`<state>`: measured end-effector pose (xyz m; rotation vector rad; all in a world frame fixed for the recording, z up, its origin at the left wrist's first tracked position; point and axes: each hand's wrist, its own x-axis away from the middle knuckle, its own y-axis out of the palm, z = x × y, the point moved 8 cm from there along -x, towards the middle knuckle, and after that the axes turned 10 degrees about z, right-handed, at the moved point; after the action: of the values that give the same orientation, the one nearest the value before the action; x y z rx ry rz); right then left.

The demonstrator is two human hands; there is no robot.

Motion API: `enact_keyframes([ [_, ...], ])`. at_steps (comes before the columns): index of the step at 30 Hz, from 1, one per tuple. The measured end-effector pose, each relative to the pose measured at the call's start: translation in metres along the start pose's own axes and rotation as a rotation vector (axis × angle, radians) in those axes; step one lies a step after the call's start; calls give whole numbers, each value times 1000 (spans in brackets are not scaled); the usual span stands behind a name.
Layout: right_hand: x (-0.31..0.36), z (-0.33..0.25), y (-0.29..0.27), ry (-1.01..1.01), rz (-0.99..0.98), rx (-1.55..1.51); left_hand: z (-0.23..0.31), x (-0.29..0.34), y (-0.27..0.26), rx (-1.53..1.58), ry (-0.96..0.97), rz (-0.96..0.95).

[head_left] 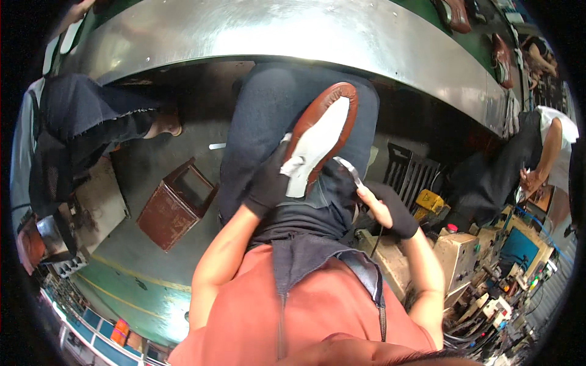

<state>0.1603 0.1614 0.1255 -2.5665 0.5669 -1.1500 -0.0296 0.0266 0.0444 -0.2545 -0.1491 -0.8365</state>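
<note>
A brown leather shoe (323,131) lies on my lap with its underside up, toe pointing away from me. Its leather edge is folded in around a white bottom. My left hand (269,180), in a dark fingerless glove, is closed on the shoe's near left side; its white-covered thumb presses on the white bottom. Right of the shoe, my right hand (389,207), also gloved, grips a small tool with a pale, curved metal end (348,168). The tool's exact kind does not show, and its end is apart from the shoe.
A shiny metal bench edge (293,33) crosses in front of me, with brown shoes (502,60) on its green surface at right. A brown box (177,204) stands on the floor at left. Machines (458,256) crowd the right. Other people sit on both sides.
</note>
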Motion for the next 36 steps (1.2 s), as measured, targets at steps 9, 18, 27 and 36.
enact_keyframes([
  [9,-36,-86,30,-676,61,900,-9,23,33,252,-171,-65],
  [18,-83,-52,18,-416,-418,674,-30,-11,33,435,-62,109],
  [27,0,-128,82,-633,-128,1227,-30,-32,20,187,60,73],
  [36,-37,-34,22,-410,-105,365,-81,-28,20,11,212,-72],
])
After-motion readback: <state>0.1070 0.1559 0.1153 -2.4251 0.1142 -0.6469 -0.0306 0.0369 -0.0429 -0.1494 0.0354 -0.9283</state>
